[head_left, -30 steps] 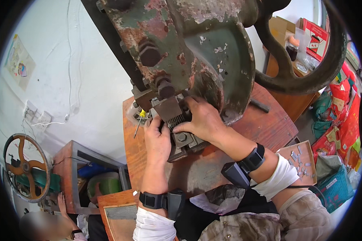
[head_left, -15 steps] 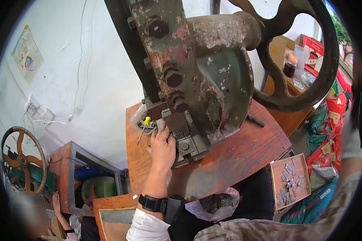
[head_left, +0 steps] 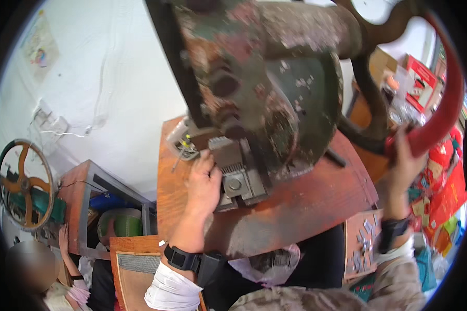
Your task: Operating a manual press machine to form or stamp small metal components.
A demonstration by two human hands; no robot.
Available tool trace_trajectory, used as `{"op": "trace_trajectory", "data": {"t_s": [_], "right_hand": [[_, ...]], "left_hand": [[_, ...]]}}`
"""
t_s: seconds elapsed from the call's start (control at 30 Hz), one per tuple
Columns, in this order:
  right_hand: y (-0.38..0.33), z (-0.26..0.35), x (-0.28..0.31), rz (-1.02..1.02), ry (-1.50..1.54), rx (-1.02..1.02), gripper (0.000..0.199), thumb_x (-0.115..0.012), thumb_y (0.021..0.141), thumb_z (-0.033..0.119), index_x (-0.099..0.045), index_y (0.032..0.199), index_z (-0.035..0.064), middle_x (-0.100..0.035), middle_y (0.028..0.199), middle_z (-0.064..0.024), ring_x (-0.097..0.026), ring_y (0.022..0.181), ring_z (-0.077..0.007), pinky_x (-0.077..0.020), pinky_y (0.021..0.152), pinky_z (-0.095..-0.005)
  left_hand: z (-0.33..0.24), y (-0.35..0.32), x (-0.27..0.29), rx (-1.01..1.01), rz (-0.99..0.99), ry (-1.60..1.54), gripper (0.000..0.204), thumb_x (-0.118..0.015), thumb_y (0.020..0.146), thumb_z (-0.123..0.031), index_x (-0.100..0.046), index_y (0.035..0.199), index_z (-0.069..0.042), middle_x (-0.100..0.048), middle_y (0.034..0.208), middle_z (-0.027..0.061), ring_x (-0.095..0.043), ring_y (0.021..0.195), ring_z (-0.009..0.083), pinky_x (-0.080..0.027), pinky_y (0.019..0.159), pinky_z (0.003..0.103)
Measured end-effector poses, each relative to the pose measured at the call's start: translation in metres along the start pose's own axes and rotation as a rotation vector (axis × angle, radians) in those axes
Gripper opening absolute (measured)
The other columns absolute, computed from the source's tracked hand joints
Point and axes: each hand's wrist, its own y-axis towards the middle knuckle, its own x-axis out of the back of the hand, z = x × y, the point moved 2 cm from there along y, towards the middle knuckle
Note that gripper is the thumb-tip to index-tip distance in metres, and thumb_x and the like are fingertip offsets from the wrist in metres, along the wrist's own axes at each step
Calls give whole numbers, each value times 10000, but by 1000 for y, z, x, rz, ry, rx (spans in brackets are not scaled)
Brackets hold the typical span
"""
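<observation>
A worn green hand press (head_left: 228,78) with flaking paint stands over a wooden table. My left hand (head_left: 203,181) lies beside the steel die (head_left: 236,184) at the press's foot. Its fingers are bent together at the die's left edge; whatever they pinch is hidden. Above the die sits a dark block with a comb-like row of teeth (head_left: 231,167). At the right, my right hand (head_left: 402,163), blurred by motion, is closed on the lower rim of the large handwheel (head_left: 446,111), by its red section. A yellow-handled screwdriver (head_left: 184,142) lies near my left fingertips.
Small metal pieces lie in a wooden tray (head_left: 352,228) at the lower right. A plastic bag (head_left: 270,267) hangs below the table's front edge (head_left: 254,246). Red packages (head_left: 446,176) crowd the far right. Another person (head_left: 70,290) sits at lower left near a second wheel (head_left: 23,184).
My right hand has come from the right edge onto the handwheel. The wheel has turned, bringing its red section into view. My left hand stays at the die; the view has shifted.
</observation>
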Motion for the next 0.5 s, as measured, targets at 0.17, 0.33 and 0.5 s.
{"op": "trace_trajectory", "data": {"t_s": [0.17, 0.33, 0.5], "right_hand": [[31, 63, 111, 144, -411, -25, 262, -612, 865, 191, -592, 1063, 20, -620, 934, -38, -579, 828, -117, -432, 799, -253], [-2, -20, 48, 223, -379, -22, 350, -560, 887, 254, -582, 1149, 24, -620, 1042, -46, -561, 960, -136, -380, 911, -271], [-14, -44, 14, 89, -1033, 580, 389, -574, 886, 252, -556, 1181, 0, -582, 1098, -82, -528, 1071, -167, -377, 961, -333]], "left_hand": [[-30, 25, -22, -49, 3, -210, 341, -483, 854, -52, -573, 1181, -14, -513, 1315, 168, -458, 1234, 326, -346, 1023, 327], [-25, -7, 22, 69, -79, -149, 313, -459, 843, -8, -586, 1129, 0, -559, 1248, 152, -517, 1167, 300, -383, 975, 303], [-23, 6, -13, -56, -9, -90, 329, -463, 849, -117, -570, 1146, -24, -482, 1295, 194, -405, 1242, 364, -288, 1057, 374]]}}
